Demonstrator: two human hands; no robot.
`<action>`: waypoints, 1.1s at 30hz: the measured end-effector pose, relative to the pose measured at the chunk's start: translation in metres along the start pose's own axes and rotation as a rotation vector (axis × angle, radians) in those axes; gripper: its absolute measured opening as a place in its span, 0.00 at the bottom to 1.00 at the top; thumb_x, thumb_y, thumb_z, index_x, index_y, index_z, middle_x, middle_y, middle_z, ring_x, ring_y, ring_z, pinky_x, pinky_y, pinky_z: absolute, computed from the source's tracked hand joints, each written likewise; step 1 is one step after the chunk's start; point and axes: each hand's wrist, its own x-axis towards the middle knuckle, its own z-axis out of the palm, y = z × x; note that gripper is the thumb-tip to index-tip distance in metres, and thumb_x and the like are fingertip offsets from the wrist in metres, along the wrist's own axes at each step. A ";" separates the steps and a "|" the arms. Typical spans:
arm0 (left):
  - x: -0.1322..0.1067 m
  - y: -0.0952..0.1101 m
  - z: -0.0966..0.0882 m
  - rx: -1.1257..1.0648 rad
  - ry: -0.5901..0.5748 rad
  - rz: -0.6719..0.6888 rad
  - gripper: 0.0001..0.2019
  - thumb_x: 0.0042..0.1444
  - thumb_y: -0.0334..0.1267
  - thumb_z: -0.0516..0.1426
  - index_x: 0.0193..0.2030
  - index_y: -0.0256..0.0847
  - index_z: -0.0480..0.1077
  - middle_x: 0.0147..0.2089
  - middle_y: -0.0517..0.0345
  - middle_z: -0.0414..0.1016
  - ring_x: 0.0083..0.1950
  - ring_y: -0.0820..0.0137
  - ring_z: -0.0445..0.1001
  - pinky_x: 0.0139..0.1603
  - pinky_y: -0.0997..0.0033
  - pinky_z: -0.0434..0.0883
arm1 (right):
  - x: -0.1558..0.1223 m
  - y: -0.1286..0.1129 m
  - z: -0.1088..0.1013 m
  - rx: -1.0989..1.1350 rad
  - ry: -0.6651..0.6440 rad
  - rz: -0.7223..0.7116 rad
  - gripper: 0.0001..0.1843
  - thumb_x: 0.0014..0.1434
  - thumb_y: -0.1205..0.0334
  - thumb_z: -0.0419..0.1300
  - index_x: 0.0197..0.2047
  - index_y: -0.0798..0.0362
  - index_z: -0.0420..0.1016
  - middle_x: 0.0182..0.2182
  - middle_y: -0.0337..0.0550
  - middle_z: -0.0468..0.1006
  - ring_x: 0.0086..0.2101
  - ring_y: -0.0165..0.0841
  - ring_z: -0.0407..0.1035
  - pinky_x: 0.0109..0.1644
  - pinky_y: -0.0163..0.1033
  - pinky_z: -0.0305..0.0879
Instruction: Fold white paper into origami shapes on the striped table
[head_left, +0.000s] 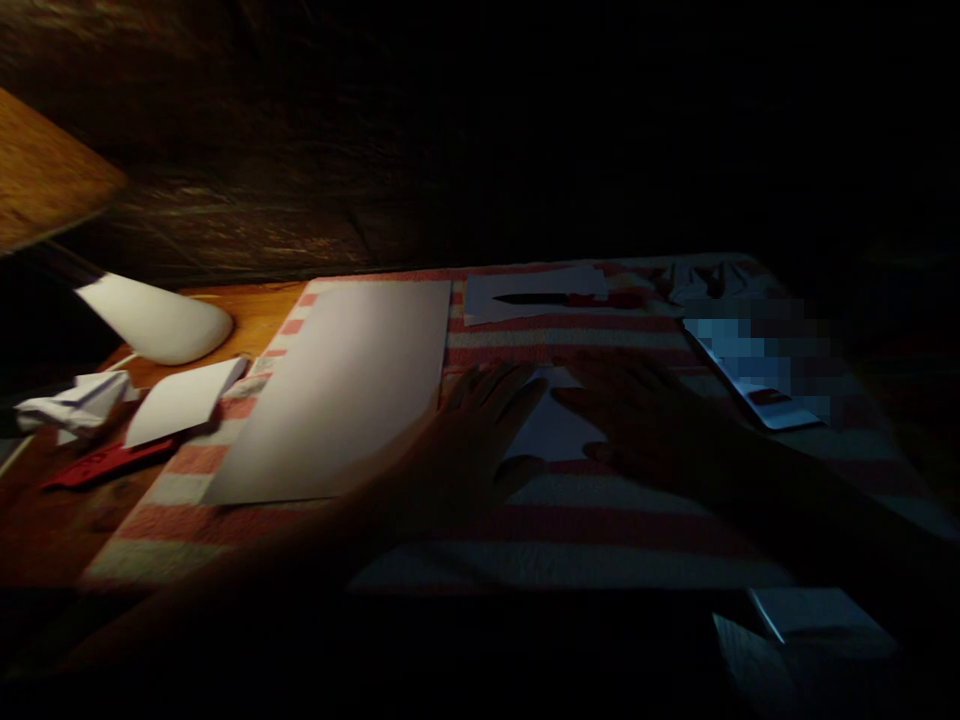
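The scene is very dark. My left hand [480, 430] lies flat with fingers spread on the left part of a small folded white paper [553, 425]. My right hand [645, 415] also lies flat, fingers stretched out, pressing on the paper's right part. The paper rests on a red-and-white striped cloth [480, 540] covering a wooden table [45, 520]. Most of the paper is hidden under the two hands.
A large grey sheet [345, 390] lies left of my hands. Behind, a dark-bladed knife [562, 298] rests on a white sheet [536, 295]. A white lamp [154, 318], folded white paper [184, 398], crumpled paper [75, 402] and a red object [105, 462] sit at left. A pixelated object [765, 365] lies right.
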 end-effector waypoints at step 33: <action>-0.003 -0.002 0.004 0.019 0.022 0.022 0.38 0.66 0.51 0.53 0.76 0.40 0.41 0.78 0.41 0.50 0.78 0.48 0.49 0.75 0.40 0.49 | 0.006 -0.021 0.004 -0.033 -0.018 -0.063 0.50 0.66 0.33 0.51 0.77 0.60 0.44 0.73 0.63 0.50 0.71 0.53 0.48 0.73 0.65 0.44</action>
